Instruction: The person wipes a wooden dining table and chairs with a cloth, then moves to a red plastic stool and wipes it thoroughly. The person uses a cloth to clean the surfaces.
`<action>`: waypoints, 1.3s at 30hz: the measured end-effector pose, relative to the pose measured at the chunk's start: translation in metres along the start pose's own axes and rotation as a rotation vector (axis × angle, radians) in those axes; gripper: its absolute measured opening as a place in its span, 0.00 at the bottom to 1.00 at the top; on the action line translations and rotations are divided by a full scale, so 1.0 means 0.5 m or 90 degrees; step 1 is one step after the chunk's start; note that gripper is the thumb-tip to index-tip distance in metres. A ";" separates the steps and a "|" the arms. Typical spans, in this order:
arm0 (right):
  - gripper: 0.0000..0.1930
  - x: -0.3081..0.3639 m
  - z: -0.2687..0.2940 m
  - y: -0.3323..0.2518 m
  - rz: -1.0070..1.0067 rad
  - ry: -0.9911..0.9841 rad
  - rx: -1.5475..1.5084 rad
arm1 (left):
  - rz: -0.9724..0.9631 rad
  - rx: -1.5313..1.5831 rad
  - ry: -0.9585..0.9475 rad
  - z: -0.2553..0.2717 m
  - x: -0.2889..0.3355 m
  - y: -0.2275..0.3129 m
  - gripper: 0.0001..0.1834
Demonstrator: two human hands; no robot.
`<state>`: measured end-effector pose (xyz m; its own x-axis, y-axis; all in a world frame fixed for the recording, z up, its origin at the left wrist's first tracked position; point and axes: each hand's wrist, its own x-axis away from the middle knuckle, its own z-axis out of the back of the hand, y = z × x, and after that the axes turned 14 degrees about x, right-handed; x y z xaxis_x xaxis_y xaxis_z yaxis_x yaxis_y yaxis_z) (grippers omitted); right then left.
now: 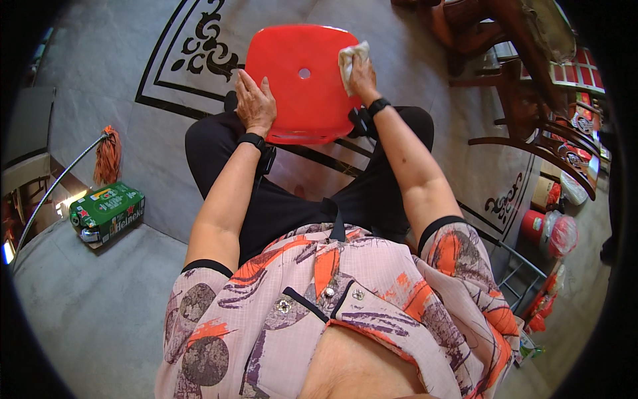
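A red plastic stool point(292, 56) with a small round hole in its seat stands between my knees. At its right edge my right hand point(362, 81) is closed on a crumpled whitish cloth point(352, 58), which lies against the seat's rim. My left hand point(255, 101) rests along the stool's left edge, fingers stretched out and thumb apart, with nothing in it. Dark bands circle both wrists.
Carved wooden chairs point(512, 86) stand at the right. On the left floor lie a green drinks pack point(109, 211) and an orange tassel-like mop head point(107, 156). Wrapped red goods point(546, 229) and a metal frame point(522, 272) sit at lower right.
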<state>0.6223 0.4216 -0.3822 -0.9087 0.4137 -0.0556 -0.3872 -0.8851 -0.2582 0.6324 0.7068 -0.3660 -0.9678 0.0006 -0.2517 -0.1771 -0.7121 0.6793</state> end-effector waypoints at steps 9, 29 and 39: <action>0.28 -0.175 -0.001 0.019 -0.055 -0.060 -0.192 | 0.008 -0.019 0.001 0.015 0.007 0.026 0.38; 0.37 0.220 -0.026 -0.040 -0.305 -0.027 -0.392 | -0.005 0.004 0.032 -0.025 -0.027 -0.039 0.38; 0.39 0.027 -0.014 -0.010 -0.183 -0.055 -0.289 | 0.008 0.004 0.013 -0.004 -0.018 -0.026 0.39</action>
<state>0.6132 0.4332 -0.3885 -0.7928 0.5900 0.1526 -0.5332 -0.5502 -0.6426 0.6439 0.7144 -0.3740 -0.9661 -0.0233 -0.2571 -0.1657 -0.7077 0.6868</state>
